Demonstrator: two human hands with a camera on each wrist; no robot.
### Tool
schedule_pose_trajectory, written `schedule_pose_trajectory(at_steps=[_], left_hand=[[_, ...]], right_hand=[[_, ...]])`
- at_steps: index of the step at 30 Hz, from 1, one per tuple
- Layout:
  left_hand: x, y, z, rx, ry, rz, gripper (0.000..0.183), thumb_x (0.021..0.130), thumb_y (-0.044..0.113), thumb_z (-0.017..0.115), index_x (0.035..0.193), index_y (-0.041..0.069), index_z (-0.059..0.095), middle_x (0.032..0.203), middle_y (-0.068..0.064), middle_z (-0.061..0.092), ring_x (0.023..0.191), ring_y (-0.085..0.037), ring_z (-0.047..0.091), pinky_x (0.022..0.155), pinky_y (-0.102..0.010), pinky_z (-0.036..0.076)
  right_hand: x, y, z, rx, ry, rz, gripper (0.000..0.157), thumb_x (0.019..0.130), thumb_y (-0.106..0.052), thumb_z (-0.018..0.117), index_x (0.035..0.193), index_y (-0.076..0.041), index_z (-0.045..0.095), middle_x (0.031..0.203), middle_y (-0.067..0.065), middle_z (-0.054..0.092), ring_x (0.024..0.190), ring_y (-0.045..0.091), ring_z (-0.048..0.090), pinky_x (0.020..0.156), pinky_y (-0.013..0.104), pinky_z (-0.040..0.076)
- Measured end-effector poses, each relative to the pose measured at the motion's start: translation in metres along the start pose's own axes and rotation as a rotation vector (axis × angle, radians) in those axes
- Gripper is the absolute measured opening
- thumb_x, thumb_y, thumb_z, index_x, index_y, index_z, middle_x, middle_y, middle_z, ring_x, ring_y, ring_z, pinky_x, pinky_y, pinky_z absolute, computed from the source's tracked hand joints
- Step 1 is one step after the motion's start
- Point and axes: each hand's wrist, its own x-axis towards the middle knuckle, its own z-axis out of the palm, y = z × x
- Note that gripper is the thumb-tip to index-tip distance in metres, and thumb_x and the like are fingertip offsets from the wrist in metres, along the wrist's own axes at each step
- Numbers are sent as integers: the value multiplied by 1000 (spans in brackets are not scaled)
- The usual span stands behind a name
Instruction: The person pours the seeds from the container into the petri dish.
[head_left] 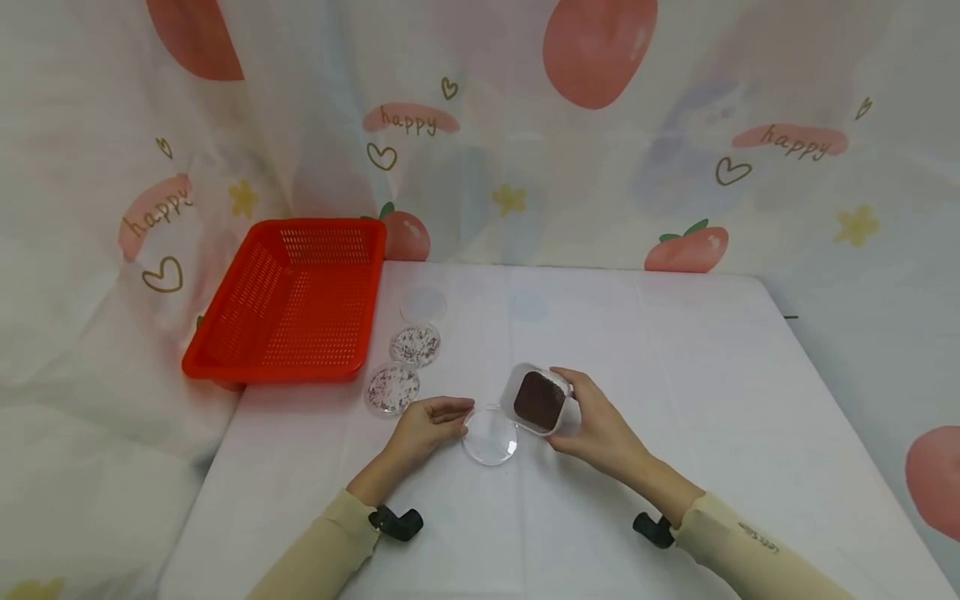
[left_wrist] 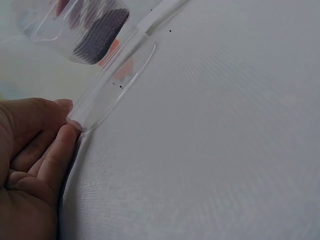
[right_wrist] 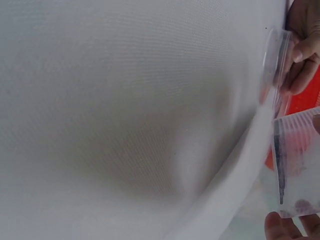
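Observation:
My left hand [head_left: 429, 429] pinches the rim of a clear petri dish [head_left: 490, 437] at its left side; the left wrist view shows thumb and fingers at the dish edge [left_wrist: 119, 101]. A few dark specks show by the dish in that view. In my right hand [head_left: 606, 433] I grip a squarish clear plastic box [head_left: 517, 385] between thumb and fingers. It is tilted above the dish's upper right edge, with a dark brown, fine-grained mass [head_left: 539, 402] inside. The right wrist view shows the grains [right_wrist: 280, 165] lying along one side of the box.
Two petri dishes with scattered dark specks, one nearer [head_left: 393, 388] and one behind [head_left: 415, 345], lie left of my left hand. Farther back is a clear round dish [head_left: 423, 304]. A red plastic basket [head_left: 358, 371] stands at the white table's [head_left: 675, 350] back left. A printed curtain hangs behind.

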Motion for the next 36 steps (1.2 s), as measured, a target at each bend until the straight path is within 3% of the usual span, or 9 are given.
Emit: schedule_pose_trajectory(at_steps=[12, 23, 30, 36], left_hand=[[2, -4, -1, 2, -13, -15, 42, 87, -7, 75, 129, -6, 67, 134, -23, 67, 126, -37, 65, 98, -25, 57], [-1, -3, -2, 0, -22, -20, 43, 88, -6, 75, 130, -6, 67, 135, -23, 67, 128, -37, 64, 98, -25, 56], [0, -1, -2, -5, -17, -9, 44, 87, -6, 75, 130, -5, 67, 136, -23, 66, 128, -36, 64, 98, -24, 56], [1, -2, -1, -17, -17, -6, 44, 87, -8, 74, 130, -6, 67, 136, -24, 66, 129, -37, 63, 99, -24, 56]], right_hand=[[-1, -8, -10, -145, 24, -91, 98, 70, -15, 90, 152, -8, 38, 150, 12, 50, 139, 31, 47, 113, 53, 47], [2, -11, -10, -288, 69, -322, 93, 68, -11, 90, 148, -4, 43, 147, 11, 51, 138, 30, 47, 113, 44, 45], [8, -14, -10, -345, 79, -385, 90, 69, -11, 87, 148, -3, 46, 148, 13, 51, 138, 31, 47, 114, 42, 42], [10, -16, -10, -370, 56, -415, 87, 71, -11, 87, 148, -5, 47, 148, 13, 51, 138, 31, 47, 112, 47, 47]])
